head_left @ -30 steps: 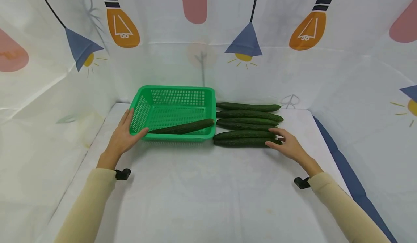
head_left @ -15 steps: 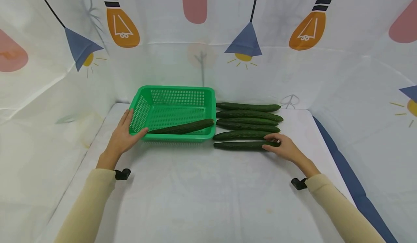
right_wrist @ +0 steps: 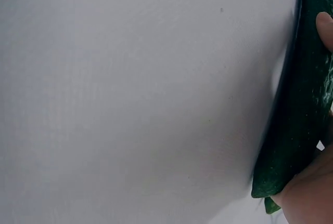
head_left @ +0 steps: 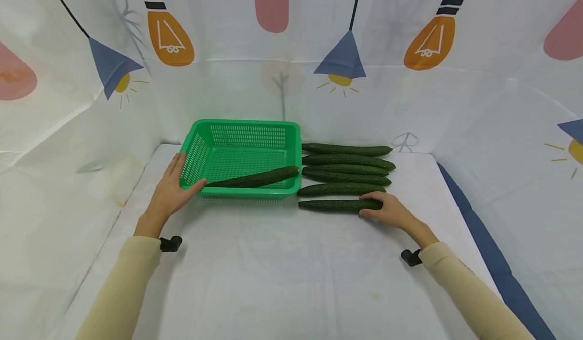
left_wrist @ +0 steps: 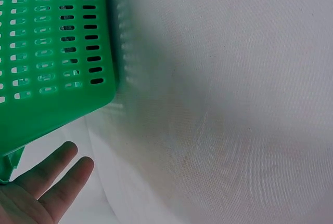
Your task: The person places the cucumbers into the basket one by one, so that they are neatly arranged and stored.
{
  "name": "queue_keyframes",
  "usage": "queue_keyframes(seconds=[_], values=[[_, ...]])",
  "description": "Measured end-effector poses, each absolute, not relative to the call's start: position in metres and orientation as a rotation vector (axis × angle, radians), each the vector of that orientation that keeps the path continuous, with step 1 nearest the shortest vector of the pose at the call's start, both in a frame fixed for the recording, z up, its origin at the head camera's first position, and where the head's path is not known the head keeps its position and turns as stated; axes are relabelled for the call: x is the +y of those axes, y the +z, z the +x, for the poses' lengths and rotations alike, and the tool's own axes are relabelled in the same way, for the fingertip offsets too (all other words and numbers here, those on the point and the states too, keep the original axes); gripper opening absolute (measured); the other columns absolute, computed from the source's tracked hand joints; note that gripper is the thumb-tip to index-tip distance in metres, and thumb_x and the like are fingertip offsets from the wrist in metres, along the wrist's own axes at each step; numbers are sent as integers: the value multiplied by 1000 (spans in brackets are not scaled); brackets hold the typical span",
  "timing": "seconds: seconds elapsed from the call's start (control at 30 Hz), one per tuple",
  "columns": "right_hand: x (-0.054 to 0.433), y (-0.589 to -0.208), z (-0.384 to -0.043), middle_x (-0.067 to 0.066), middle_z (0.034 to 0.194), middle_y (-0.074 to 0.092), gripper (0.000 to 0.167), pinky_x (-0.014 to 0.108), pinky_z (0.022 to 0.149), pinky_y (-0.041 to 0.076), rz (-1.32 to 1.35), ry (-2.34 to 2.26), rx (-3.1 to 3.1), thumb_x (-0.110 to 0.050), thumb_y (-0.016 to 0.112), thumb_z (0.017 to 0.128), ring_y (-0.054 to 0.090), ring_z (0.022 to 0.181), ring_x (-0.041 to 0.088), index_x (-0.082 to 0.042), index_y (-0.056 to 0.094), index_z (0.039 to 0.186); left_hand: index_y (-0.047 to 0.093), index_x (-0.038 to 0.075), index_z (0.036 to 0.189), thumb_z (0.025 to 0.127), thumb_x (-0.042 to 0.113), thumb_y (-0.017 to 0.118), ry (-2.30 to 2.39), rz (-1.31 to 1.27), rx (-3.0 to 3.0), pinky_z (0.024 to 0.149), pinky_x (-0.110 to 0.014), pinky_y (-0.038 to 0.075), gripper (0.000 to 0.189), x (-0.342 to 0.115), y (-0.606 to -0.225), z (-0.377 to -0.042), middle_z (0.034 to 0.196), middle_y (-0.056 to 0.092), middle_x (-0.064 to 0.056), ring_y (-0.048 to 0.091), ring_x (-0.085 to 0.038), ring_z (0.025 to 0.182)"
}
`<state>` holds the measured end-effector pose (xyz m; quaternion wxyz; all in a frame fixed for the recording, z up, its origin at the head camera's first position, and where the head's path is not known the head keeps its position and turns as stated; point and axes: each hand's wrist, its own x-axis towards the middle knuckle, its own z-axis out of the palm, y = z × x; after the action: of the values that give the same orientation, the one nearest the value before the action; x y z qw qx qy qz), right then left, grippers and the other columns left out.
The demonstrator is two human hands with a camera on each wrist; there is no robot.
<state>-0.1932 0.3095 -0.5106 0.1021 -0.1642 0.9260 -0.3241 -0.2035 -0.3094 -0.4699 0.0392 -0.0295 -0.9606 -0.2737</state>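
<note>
My right hand (head_left: 386, 210) holds the right end of the nearest cucumber (head_left: 325, 206), thumb on its near side and fingers over the far side. That cucumber is long, dark green and bumpy; the right wrist view shows it (right_wrist: 294, 115) close up, with the thumb (right_wrist: 325, 30) against its skin. At the left, my left hand (head_left: 169, 193) rests at the front left corner of a green plastic basket (head_left: 248, 192), thumb at the front rim, fingers straight along the left side. Inside the basket, one cucumber (head_left: 257, 179) lies slanted along the front wall.
Several more cucumbers lie side by side right of the basket, from the rearmost one (head_left: 347, 150) to a front one (head_left: 339, 189) just behind the held cucumber. A white cloth (head_left: 273, 269) covers the table. Behind stands a white curtain (head_left: 227, 87) printed with lamps.
My right hand has taken hold of the nearest cucumber and drawn it toward me and slightly left, opening a gap from the one behind. The left hand and basket stay put.
</note>
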Motion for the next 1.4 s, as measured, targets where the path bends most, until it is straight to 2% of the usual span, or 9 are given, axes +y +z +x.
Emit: queue_keyframes(seconds=[0.17,0.4,0.6,0.83,1.4], values=[[311,-508,-194,22,139,62,53,61,100,50,-489,-952,2726,-39,78,92,57,128,45,-10,67,135,-3,24,167,96,63,59,-837,-88,-2953,106,-82,26,102,-309,-469,-202,175,0,-12,23,-58,150],[311,-506,-196,22,139,62,53,62,100,50,-462,-984,2705,-39,79,91,56,130,45,-10,68,134,-1,24,167,96,62,59,-839,-89,-2941,105,-83,27,101,-309,-470,-202,175,1,-12,25,-59,148],[312,-505,-198,24,139,62,53,57,93,54,-451,-991,2693,-40,78,92,61,121,43,-9,68,134,0,23,168,96,61,59,-847,-91,-2942,105,-83,27,100,-309,-471,-202,175,-1,-10,23,-59,149],[311,-492,-200,23,137,64,50,63,103,48,-464,-1015,2735,-37,78,93,56,131,46,-8,69,132,0,23,168,96,62,59,-839,-96,-2942,106,-83,27,100,-309,-470,-202,175,0,-11,23,-58,149],[306,-453,-219,25,146,56,57,64,103,47,-442,-956,2784,-40,74,96,49,137,47,-5,63,139,1,22,168,96,61,59,-852,-98,-2939,106,-83,26,100,-309,-468,-202,175,1,-12,23,-58,150]])
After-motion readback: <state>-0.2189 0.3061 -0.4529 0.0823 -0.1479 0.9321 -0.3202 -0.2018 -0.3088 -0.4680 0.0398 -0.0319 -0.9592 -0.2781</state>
